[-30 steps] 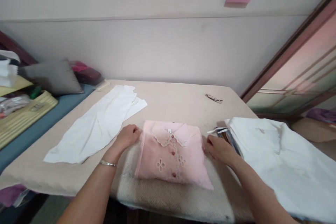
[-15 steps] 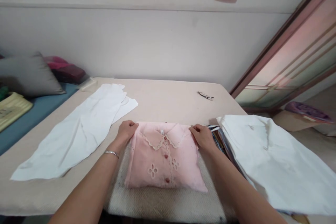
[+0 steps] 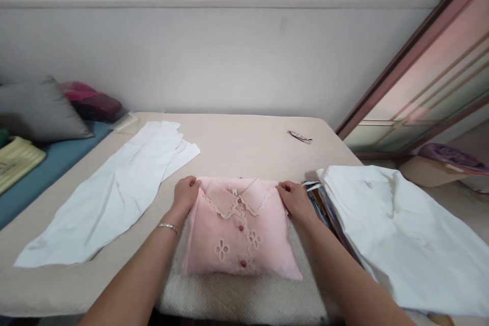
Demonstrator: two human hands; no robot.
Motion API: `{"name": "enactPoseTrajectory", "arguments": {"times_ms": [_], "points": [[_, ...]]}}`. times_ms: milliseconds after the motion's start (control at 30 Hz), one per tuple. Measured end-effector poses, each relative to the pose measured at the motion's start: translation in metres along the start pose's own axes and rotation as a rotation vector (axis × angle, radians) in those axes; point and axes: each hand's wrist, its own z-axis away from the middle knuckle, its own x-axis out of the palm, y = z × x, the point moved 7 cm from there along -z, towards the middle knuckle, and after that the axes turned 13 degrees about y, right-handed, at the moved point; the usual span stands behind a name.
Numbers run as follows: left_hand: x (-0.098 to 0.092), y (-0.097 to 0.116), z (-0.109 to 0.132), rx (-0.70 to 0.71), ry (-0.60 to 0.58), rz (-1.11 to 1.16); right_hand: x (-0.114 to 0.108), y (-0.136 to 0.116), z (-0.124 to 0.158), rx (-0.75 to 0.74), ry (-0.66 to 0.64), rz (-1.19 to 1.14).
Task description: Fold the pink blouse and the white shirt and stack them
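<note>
A folded pink blouse [image 3: 239, 232] with a lace collar and red buttons lies on a textured beige mat [image 3: 244, 295] at the near edge of the table. My left hand [image 3: 186, 193] is closed on the blouse's upper left corner; a silver bracelet is on that wrist. My right hand [image 3: 293, 198] is closed on the upper right corner. Both hands sit at the shoulders of the garment.
A long white garment [image 3: 110, 193] lies flat at the left of the beige table [image 3: 244, 142]. A stack of folded clothes topped with white cloth [image 3: 401, 229] sits at the right. A small dark clip [image 3: 300, 136] lies farther back. A grey cushion [image 3: 38, 109] rests at far left.
Both hands moved from the blouse's sides up to its top corners and gripped them. The camera view shifted slightly right.
</note>
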Motion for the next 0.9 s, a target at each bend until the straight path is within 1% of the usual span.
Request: {"name": "enactPoseTrajectory", "arguments": {"times_ms": [100,200,233,300,367,433,500,600,667,733,833,900], "points": [[-0.007,0.010,0.003,0.079,0.052,-0.251,-0.007,-0.008,0.001,-0.036,0.038,0.149],[-0.019,0.030,0.009,0.210,0.123,-0.454,-0.017,-0.027,0.003,-0.125,0.099,0.322],[-0.021,0.036,0.011,0.252,0.122,-0.496,-0.018,-0.033,0.005,-0.159,0.095,0.362],[-0.022,0.044,0.016,0.302,0.080,-0.569,-0.016,-0.043,0.010,-0.200,0.054,0.389],[-0.024,0.044,0.017,0.284,0.041,-0.630,-0.014,-0.048,0.014,-0.221,0.022,0.415],[-0.029,0.036,0.014,0.217,0.029,-0.663,-0.013,-0.048,0.016,-0.240,0.026,0.479],[-0.034,0.026,0.008,0.134,0.009,-0.633,-0.014,-0.048,0.017,-0.268,0.049,0.552],[-0.034,0.012,0.003,0.040,-0.106,-0.480,-0.013,-0.050,0.021,-0.319,0.068,0.648],[-0.030,0.006,0.004,0.016,-0.201,-0.393,-0.011,-0.053,0.026,-0.347,0.059,0.689],[-0.025,0.003,0.007,-0.004,-0.262,-0.314,-0.007,-0.055,0.030,-0.365,0.032,0.706],[-0.018,-0.002,0.011,-0.064,-0.305,-0.190,-0.004,-0.053,0.032,-0.360,0.001,0.713],[-0.013,-0.008,0.013,-0.120,-0.327,-0.157,-0.005,-0.050,0.029,-0.344,-0.003,0.717]]}}
